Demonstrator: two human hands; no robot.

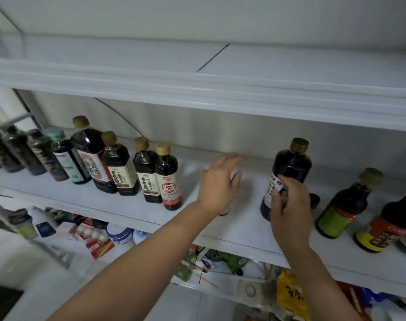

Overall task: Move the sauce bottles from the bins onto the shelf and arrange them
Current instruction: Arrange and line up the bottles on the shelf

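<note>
White shelf (241,230): left hand (218,188) grip released mid-gap; right hand (290,209) grip grasping dark bottle (292,165) near front edge.

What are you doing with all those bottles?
Someone is lining up sauce bottles on a white shelf. The right hand grips a dark bottle standing upright there. The left hand reaches out open beside it. A row of bottles stands to the left, and a green-labelled bottle to the right.
</note>
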